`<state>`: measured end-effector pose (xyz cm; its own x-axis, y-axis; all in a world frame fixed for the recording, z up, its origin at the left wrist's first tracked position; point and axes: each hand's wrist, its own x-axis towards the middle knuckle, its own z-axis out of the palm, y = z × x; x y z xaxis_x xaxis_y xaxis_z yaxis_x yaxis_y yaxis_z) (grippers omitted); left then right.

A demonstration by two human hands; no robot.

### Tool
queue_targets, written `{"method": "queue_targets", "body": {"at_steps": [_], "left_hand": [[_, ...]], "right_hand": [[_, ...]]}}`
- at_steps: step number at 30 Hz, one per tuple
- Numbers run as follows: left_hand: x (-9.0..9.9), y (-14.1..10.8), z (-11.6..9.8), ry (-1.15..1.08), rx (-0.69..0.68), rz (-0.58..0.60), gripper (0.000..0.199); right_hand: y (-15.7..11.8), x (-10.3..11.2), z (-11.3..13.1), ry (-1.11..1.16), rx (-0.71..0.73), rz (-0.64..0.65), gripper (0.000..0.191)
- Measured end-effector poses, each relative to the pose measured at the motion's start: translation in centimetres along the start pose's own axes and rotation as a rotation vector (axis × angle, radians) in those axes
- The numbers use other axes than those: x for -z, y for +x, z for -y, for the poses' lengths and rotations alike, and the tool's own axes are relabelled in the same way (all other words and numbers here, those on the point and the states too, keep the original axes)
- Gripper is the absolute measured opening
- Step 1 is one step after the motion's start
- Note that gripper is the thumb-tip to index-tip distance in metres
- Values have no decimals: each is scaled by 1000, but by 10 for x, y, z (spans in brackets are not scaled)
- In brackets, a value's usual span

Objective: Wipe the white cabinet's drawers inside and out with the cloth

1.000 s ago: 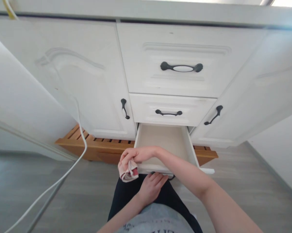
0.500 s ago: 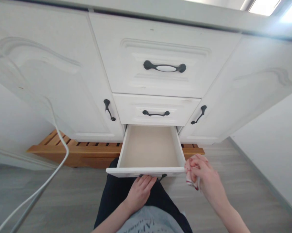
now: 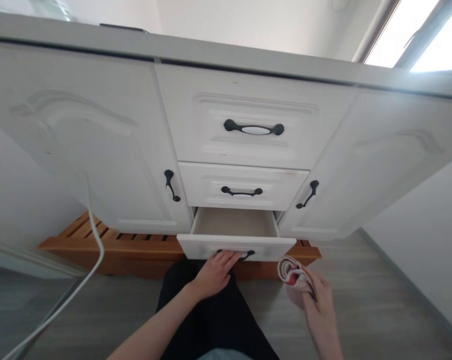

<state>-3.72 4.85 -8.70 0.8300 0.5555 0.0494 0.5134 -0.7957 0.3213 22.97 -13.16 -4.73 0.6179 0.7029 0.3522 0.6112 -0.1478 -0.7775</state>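
The bottom drawer (image 3: 203, 246) of the white cabinet is partly pulled out, and the part of its inside that shows has nothing in it. My left hand (image 3: 215, 274) lies on the dark handle (image 3: 247, 254) of that drawer, its fingers together over the handle's left part. To the right of the drawer front, my right hand (image 3: 321, 300) grips a rolled white and red cloth (image 3: 294, 274), whose coiled end faces the cabinet.
Two closed drawers with dark handles (image 3: 254, 128) sit above, with a cabinet door on each side. A slatted wooden bench (image 3: 135, 246) runs low along the cabinet's foot. A white cable (image 3: 98, 245) hangs at left. The countertop (image 3: 226, 56) edge spans the top.
The bottom drawer has slid inward, my left hand moving with it on the handle. My right hand has shifted a little lower in view with the cloth. The view has tilted up, showing more countertop.
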Motion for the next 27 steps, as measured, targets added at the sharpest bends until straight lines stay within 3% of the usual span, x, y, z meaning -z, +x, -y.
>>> {"method": "queue_targets", "body": {"at_steps": [5, 11, 14, 17, 20, 22, 25, 27], "left_hand": [[16, 46, 31, -67, 12, 9, 83], [15, 84, 62, -131, -6, -39, 86], [14, 91, 67, -175, -21, -66, 88], [17, 90, 60, -219, -25, -114, 84], [20, 74, 47, -243, 2, -203, 71], [13, 47, 42, -235, 38, -264, 64], [-21, -17, 49, -180, 131, -324, 64], [-54, -64, 61, -121, 326, -391, 64]], "right_hand": [[-2, -26, 15, 118, 45, 96, 41], [-1, -28, 14, 160, -29, 96, 39], [18, -28, 22, 161, 11, 57, 39], [54, -37, 31, 92, 173, -3, 39], [103, -53, 25, -49, 447, -33, 40], [136, -64, 12, -132, 625, -75, 39], [169, -81, -14, -212, 807, -147, 36], [177, -94, -28, -323, 890, -186, 34]]}}
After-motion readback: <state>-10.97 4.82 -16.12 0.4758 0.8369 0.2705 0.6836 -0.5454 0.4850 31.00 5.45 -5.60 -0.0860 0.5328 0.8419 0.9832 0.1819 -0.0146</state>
